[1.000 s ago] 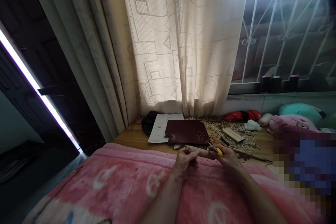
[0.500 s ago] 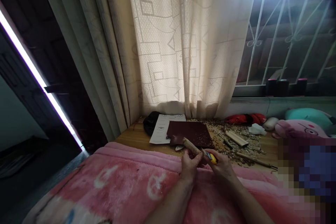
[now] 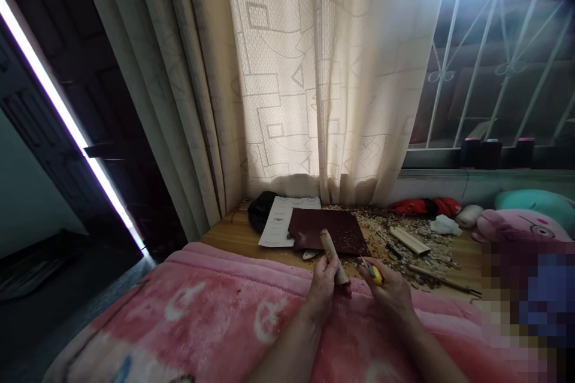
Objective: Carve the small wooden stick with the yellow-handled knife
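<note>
My left hand (image 3: 322, 281) is closed around a short, pale stick of wood (image 3: 333, 256), held tilted with its upper end leaning left. In my right hand (image 3: 392, 288) is a yellow utility knife (image 3: 374, 273), its tip pointing up and left. A gap separates the knife from the wood. Both hands are over the pink blanket (image 3: 215, 305), close to the table's near edge. Behind the stick lies a dark red board (image 3: 341, 226) sprinkled with wood bits.
Wood shavings (image 3: 381, 221) cover the table's right part, around a pale wooden block (image 3: 409, 241) and a thin stick (image 3: 442, 278). White papers (image 3: 275, 230) and a black bag (image 3: 259, 210) lie left. A red bundle (image 3: 424, 206), crumpled tissue (image 3: 445, 225) and pink plush toy (image 3: 516, 222) are right.
The knife has come away from the wood as my right hand moved a little right. My left hand has turned the stick more upright, showing its lower end. The view has shifted slightly.
</note>
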Tool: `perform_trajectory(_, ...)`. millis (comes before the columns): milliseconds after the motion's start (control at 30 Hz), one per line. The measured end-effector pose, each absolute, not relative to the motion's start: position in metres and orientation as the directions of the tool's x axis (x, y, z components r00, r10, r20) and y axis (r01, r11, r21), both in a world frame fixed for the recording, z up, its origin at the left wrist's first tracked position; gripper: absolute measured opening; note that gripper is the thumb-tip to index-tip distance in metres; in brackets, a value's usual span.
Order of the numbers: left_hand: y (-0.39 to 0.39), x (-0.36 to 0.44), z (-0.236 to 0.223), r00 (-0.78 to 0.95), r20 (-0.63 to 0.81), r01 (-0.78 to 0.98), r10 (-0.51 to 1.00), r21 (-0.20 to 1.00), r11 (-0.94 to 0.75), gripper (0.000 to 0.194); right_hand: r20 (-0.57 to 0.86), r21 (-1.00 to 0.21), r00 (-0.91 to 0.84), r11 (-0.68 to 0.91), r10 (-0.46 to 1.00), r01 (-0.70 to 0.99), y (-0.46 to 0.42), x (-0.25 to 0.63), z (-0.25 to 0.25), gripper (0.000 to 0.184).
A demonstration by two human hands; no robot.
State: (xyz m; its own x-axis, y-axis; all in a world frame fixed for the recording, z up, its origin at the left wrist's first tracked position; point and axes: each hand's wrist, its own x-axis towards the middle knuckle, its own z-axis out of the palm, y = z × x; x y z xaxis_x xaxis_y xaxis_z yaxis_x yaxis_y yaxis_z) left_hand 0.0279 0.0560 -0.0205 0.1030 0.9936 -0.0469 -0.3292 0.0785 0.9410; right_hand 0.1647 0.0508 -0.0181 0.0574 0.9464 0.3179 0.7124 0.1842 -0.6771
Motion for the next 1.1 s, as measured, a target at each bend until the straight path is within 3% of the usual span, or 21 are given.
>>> perform_trajectory(267, 0.056, 0.026, -0.025, 0.131, -0.047, -0.362, 0.990, 0.928, 0.092, 0.035, 0.300, -0.533, 0.033, 0.139, 0.953, 0.834, 0.053, 0.168, -0.020, 0.032)
perform_trajectory(467, 0.053, 0.026, -0.018, 0.167, -0.114, -0.360, 0.979, 0.918, 0.168, 0.040, 0.227, -0.405, 0.172, -0.068, 0.959, 0.912, 0.055, 0.173, -0.012, 0.033)
perform_trajectory(700, 0.048, 0.020, -0.015, 0.315, -0.133, -0.320, 0.940, 0.917, 0.237, 0.037, 0.142, -0.251, 0.061, -0.024, 0.988, 0.968, 0.054, 0.173, -0.013, 0.020)
perform_trajectory(967, 0.049, 0.018, -0.022, 0.355, -0.216, -0.189, 0.909, 0.936, 0.296, 0.028, 0.122, -0.285, 0.000, 0.035, 0.993, 0.958, 0.054, 0.173, -0.015, 0.018)
perform_trajectory(1100, 0.050, 0.018, -0.025, 0.353, -0.178, -0.201, 0.918, 0.944, 0.261, 0.030, 0.149, -0.323, -0.084, 0.129, 0.985, 0.938, 0.052, 0.172, -0.017, 0.025)
